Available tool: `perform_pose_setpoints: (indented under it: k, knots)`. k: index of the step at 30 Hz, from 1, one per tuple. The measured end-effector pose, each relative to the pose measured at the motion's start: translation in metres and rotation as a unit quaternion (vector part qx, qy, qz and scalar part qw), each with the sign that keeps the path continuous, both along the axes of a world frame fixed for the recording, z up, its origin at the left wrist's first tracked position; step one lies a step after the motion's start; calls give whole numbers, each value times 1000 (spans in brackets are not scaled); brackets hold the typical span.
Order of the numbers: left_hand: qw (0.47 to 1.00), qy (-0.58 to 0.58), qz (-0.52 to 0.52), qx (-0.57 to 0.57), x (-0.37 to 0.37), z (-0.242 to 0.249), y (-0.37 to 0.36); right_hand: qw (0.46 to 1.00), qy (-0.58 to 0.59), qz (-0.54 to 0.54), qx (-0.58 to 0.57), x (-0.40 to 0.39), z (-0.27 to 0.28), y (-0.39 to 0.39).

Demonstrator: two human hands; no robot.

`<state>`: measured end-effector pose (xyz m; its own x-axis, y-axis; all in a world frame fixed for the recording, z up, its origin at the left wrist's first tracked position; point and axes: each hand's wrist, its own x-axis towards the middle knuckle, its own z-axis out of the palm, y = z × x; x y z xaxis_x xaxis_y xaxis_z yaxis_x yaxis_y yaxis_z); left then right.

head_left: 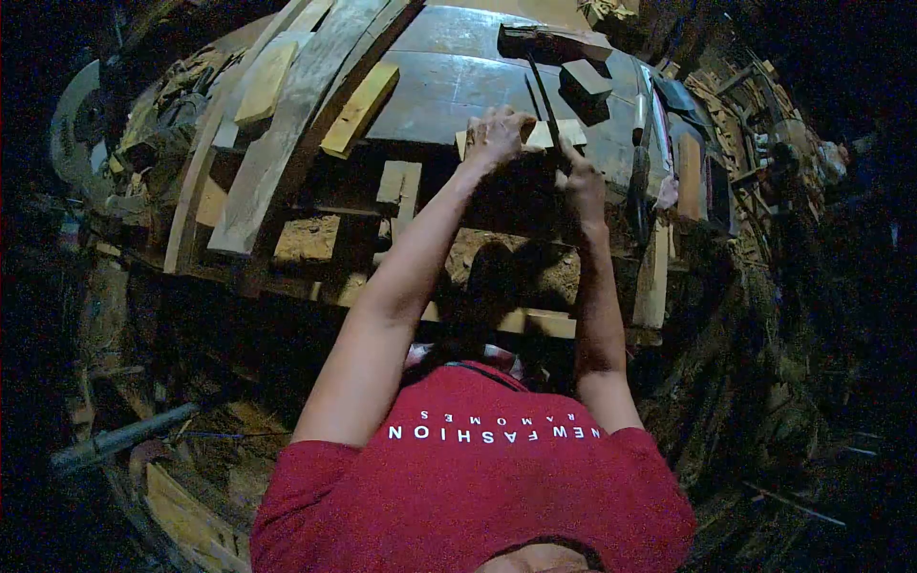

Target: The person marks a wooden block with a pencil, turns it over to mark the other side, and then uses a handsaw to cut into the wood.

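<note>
1. while the left hand [498,137] curls its fingers over the pale wood [571,133] at twelve o'clock, the right hand [582,181] wraps its fingers round a dark tool [544,98].
2. wood seems stiff, light; hold its nine-o'clock end.

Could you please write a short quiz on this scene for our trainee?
1. True or false: the left hand is on the pale piece of wood.
2. What does the right hand hold?
a) a paintbrush
b) a long, thin, dark tool
c) a coil of rope
3. Fill in: the lettering on the red shirt is ____.

Key: 1. true; 2. b; 3. white.
</note>
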<state>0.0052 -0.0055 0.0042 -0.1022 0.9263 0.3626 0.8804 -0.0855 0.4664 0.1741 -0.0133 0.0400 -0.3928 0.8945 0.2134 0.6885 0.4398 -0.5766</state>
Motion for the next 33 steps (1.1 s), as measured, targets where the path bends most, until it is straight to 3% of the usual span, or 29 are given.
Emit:
perform_pose_setpoints:
  k: [2, 6, 8, 10, 13, 15, 16, 18, 20, 21, 23, 27, 29, 33]
  knots:
    - [1000, -14, 1, 7, 1, 3, -5, 996, 78, 18, 41, 15, 2, -31]
    - [1000, 8, 8, -15, 2, 2, -2, 999, 41, 2, 7, 43, -1, -65]
    - [1000, -12, -13, -5, 0, -6, 6, 994, 99, 12, 41, 36, 6, -63]
    - [1000, -12, -11, 6, 0, -3, -1, 999, 33, 7, -7, 23, 10, -40]
    - [1000, 1, -1, 22, 2, -2, -3, 994, 32, 35, 102, 11, -31, 13]
    - [994, 76, 53, 56, 7, 1, -10, 973, 85, 87, 196, 7, -42, 29]
    - [994, 76, 52, 55, 5, 3, -9, 973, 84, 86, 195, 5, -29, 17]
    - [1000, 17, -3, 10, 1, 5, -6, 999, -29, -25, -23, 14, 1, -22]
    - [998, 51, 5, 42, -1, -5, -2, 999, 17, -22, -40, 30, 15, -59]
    - [993, 88, 11, 75, -2, -7, -2, 999, 15, -21, -41, 33, 10, -61]
    - [998, 42, 5, 45, 0, -9, 1, 994, 72, 24, 75, 44, -3, -66]
    - [1000, -13, -6, -8, 2, 1, -4, 999, 11, 18, 37, 17, 1, -17]
    - [999, -18, -3, -27, 0, 4, -4, 996, -73, 8, 53, 0, 4, 4]
    - [999, 17, -9, 39, -2, -4, -1, 994, -18, 22, 108, 8, -8, 2]
